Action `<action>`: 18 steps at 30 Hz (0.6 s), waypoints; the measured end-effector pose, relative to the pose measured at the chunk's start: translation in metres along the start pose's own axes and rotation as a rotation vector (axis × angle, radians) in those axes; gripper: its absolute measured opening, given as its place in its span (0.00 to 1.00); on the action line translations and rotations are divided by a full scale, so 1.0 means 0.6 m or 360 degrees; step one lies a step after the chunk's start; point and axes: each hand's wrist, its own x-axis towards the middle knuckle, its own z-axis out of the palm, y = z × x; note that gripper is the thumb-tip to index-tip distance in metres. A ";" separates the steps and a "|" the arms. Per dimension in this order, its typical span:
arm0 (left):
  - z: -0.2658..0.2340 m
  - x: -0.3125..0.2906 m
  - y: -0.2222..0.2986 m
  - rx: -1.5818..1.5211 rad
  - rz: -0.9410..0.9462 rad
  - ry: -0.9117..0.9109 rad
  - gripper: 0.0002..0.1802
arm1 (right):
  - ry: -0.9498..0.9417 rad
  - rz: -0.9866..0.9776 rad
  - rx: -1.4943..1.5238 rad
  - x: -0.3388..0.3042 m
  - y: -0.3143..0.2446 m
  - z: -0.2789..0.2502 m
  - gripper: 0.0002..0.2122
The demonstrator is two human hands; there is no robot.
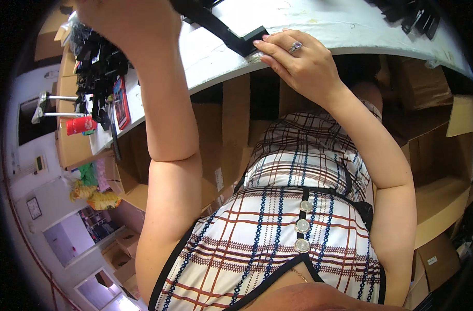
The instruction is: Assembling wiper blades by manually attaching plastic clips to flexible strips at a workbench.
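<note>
A long black bar-like part (213, 23) with a blocky end slants over the white table from the top edge. My right hand (304, 62), wearing a ring, has its fingertips and thumb closed on the blocky end near the table's front edge. My left hand (130, 18) is at the top left, partly cut off by the picture's edge. Its fingers are out of sight, so what it holds cannot be made out. The black part's upper end runs out of view beside the left wrist.
Many black parts (94, 78) are heaped at the left, beside a red-edged phone (121, 103) and a red can (81, 125). More black parts (415, 15) lie at the far right of the white table (215, 65). Cardboard boxes (438, 192) stand underneath and to the right.
</note>
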 end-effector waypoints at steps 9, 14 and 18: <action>-0.007 0.001 0.006 -0.0136 0.0054 -0.0043 0.19 | -0.0007 0.0019 0.0006 -0.003 -0.002 0.001 0.12; 0.005 -0.011 0.024 -0.0145 0.0110 -0.0321 0.19 | -0.0036 0.0023 -0.0029 -0.003 0.002 0.002 0.12; -0.021 -0.008 0.014 -0.0325 -0.0012 -0.0234 0.19 | 0.0021 0.0027 0.0009 -0.004 -0.001 0.009 0.12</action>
